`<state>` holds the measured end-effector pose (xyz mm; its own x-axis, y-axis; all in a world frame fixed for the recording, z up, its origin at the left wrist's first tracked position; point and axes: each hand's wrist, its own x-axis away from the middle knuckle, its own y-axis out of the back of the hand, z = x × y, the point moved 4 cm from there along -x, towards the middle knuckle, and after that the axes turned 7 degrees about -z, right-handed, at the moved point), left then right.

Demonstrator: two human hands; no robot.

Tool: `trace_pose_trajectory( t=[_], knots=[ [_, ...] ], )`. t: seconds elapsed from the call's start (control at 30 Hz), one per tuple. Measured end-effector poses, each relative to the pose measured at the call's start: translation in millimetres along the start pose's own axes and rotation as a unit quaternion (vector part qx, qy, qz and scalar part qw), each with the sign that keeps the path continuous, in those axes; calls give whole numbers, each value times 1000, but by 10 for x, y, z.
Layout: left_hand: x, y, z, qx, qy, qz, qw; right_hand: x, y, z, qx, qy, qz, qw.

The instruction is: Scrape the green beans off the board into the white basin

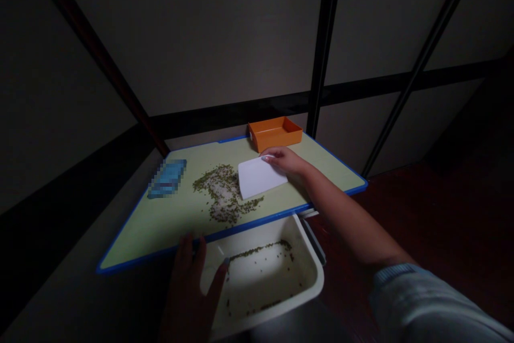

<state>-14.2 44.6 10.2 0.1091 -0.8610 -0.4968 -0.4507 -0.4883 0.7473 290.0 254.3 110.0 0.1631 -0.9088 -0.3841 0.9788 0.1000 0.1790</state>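
Note:
My right hand (284, 160) grips a white flat scraper (261, 176) by its upper right edge, thumb on top. The scraper's left edge touches a spread pile of small green and whitish grains (223, 193) on the pale green tabletop (172, 228). My left hand (196, 279), dark in shadow, holds the left side of a white plastic bin (309, 284), with the thumb over its rim. This bin sits right under the table's front edge. Some grains lie along its inner bottom edges.
An orange open box (275, 135) stands at the back of the table. A blue packet (167, 178), blurred out, lies at the left edge. The table has a blue rim. Behind it rises a panelled wall (225, 38), and a dark red floor (437, 214) shows at the right.

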Motion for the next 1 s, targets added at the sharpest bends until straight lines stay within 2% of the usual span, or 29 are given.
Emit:
trace_pose_trajectory(
  t=[0.33,0.67,0.8,1.0],
  knots=[
    [-24,80,-121,3,28,9,1000,119,-77,113,-54,-33,79,995],
    [-13,76,-91,4,27,10,1000,164,-138,72,-45,-73,148,985],
    [-16,86,-106,2,25,8,1000,159,-130,53,-36,-78,152,985],
    [-44,91,-131,-2,19,14,1000,141,-74,36,-1,-78,119,990]
  ],
)
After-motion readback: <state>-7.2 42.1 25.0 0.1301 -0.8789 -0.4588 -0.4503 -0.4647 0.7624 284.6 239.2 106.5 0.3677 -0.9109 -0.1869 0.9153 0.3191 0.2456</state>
